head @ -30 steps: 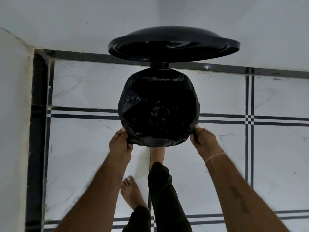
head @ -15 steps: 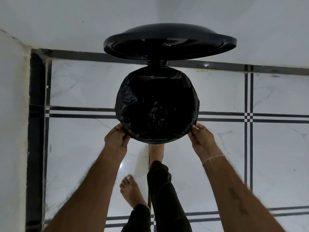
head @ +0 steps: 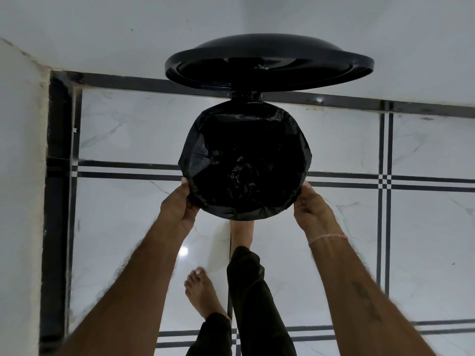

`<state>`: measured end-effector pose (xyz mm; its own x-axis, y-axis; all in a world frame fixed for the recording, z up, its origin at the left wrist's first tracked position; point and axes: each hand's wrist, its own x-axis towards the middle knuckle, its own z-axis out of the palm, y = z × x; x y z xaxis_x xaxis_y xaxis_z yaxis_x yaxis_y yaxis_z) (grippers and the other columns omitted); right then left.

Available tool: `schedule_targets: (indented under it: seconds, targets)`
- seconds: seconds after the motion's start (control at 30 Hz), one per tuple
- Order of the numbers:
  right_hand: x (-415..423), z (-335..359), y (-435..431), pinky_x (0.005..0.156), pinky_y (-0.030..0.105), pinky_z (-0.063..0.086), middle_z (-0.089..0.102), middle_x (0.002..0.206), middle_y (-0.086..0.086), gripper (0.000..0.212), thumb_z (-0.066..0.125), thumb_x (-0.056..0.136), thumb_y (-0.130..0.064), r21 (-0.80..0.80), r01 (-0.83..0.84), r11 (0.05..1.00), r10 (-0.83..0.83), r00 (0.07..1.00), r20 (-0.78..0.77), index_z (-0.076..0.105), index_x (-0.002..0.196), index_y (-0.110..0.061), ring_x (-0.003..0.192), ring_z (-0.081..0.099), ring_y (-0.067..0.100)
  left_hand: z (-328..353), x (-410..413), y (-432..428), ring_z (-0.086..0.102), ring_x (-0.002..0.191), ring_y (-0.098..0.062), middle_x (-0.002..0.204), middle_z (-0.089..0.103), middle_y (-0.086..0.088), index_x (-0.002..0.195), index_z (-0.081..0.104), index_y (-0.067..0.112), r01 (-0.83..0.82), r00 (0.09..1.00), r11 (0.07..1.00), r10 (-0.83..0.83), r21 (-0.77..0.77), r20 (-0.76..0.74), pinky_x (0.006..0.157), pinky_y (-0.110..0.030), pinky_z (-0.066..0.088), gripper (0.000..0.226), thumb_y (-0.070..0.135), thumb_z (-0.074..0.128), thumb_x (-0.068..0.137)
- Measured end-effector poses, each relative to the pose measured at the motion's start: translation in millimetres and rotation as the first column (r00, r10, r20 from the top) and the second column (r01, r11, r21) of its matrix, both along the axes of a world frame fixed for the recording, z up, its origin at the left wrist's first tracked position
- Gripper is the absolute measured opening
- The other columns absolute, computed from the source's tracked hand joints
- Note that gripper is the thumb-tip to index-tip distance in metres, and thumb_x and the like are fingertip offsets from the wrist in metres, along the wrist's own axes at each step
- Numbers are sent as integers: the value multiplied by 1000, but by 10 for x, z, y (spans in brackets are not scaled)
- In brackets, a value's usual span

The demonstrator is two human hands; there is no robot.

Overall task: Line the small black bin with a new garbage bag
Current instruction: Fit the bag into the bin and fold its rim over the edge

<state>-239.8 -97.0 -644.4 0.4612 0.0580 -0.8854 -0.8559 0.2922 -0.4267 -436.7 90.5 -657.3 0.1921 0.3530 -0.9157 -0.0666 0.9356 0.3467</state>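
Both hands [head: 180,204] [head: 312,209] gripping bag-hidden bin rim [head: 246,213]

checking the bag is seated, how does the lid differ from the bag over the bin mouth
The lid is smooth, rigid and glossy; the garbage bag is crinkled and soft. The lid stands swung open above the bin, untouched; the bag is stretched over the rim, with the left hand and right hand at its near edge. Both are black and round.

Crinkled glossy plastic bag [head: 244,173], shiny smooth plastic lid [head: 270,62], polished marble-look floor [head: 424,240].
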Motion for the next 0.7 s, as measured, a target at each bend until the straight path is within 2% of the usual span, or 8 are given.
schedule_targets:
  seconds: [0.07,0.13,0.23,0.33,0.4,0.47,0.57,0.7]
  targets:
    - [22,14,9,68,20,64,81,79,5,16,56,104,2,18,13,1000,-13,1000,-20,71,105,-1,69,79,11,-24,13,42,77,81,-17,90,79,-6,104,70,7,37,997,999,-34,37,-68,63,-27,63,7,9,66,99]
    - [46,36,16,66,20,64,81,78,5,20,51,106,3,12,24,1000,-23,999,-38,71,103,0,67,79,11,-7,22,71,73,80,-18,90,74,-7,98,67,9,68,992,995,-60,74,-108,61,-27,62,13,-3,63,97]
    - [30,-15,-36,69,20,63,79,103,10,25,50,104,7,-8,-38,999,38,999,0,71,117,2,89,78,15,52,11,83,73,83,-19,90,76,-7,96,71,8,163,979,979,-146,119,-144,68,-27,63,25,-8,53,100]
    - [6,-54,-161,93,25,62,76,118,12,23,62,99,-3,69,-151,986,143,983,116,71,120,0,109,74,20,87,-23,62,75,91,-17,89,80,-2,99,73,7,146,986,978,-131,151,-105,74,-27,63,22,7,52,106]
    - [19,-100,-233,102,29,58,75,125,13,36,68,94,-9,72,-199,977,187,970,155,68,129,2,117,72,21,102,-40,54,77,91,-14,91,81,-1,102,73,7,117,992,978,-109,171,-57,79,-27,63,18,21,61,103]
    - [43,-134,-237,94,25,61,78,119,11,27,63,100,-4,8,-202,979,199,970,141,69,126,2,113,73,20,109,-43,60,77,88,-13,88,81,-1,98,72,7,106,993,981,-97,161,-63,77,-26,64,14,20,66,99]
    - [85,-159,-205,75,19,62,82,92,3,13,60,102,-1,-85,-193,978,200,976,83,72,108,-2,91,76,13,70,-22,103,74,92,-13,93,79,0,99,72,14,104,992,993,-99,56,-83,74,-27,62,14,27,68,97]
    - [160,-79,-120,70,19,62,79,84,-1,9,64,102,-5,-153,-247,957,262,961,86,72,105,-5,81,75,11,27,-1,180,70,87,-13,93,75,1,101,71,16,98,986,995,-97,3,-134,68,-26,59,13,25,75,93]
